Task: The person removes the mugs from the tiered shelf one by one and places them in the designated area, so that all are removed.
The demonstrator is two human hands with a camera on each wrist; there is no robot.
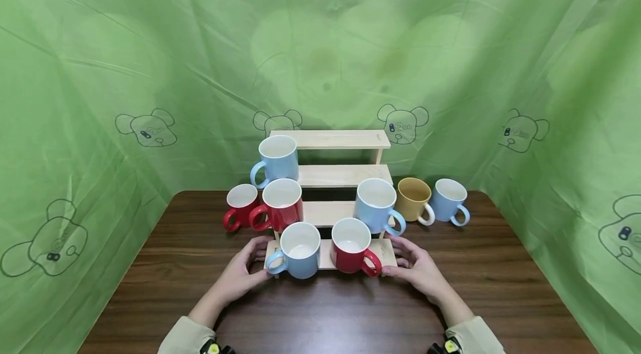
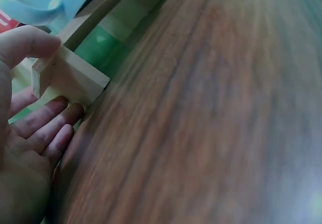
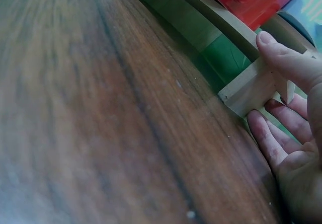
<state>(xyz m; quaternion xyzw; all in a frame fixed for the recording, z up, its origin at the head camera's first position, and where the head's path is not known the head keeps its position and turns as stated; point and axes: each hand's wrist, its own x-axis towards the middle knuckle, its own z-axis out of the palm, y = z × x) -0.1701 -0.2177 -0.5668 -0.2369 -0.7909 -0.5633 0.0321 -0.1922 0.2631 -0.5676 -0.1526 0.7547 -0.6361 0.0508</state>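
Observation:
A pale wooden stepped rack point(image 1: 345, 176) stands on the table with mugs on its steps. My left hand point(image 1: 242, 273) grips the left end of its lowest step, thumb at the front edge; in the left wrist view, fingers point(image 2: 43, 126) lie by the end panel point(image 2: 78, 78). At the opposite end my right hand point(image 1: 419, 271) holds the step likewise, its thumb on the front corner. That step carries a light-blue mug point(image 1: 304, 262) and a red mug point(image 1: 345, 259). Above them sit another red mug point(image 1: 286, 215) and a light-blue mug point(image 1: 369, 214).
Higher on the rack's left is a light-blue mug point(image 1: 282, 167). Left of the rack, a red mug point(image 1: 243, 209) stands on the brown table point(image 1: 325, 320). A mustard mug point(image 1: 410, 207) and a light-blue mug point(image 1: 444, 207) stand to its right. Green cloth point(image 1: 325, 64) surrounds the table's back and sides.

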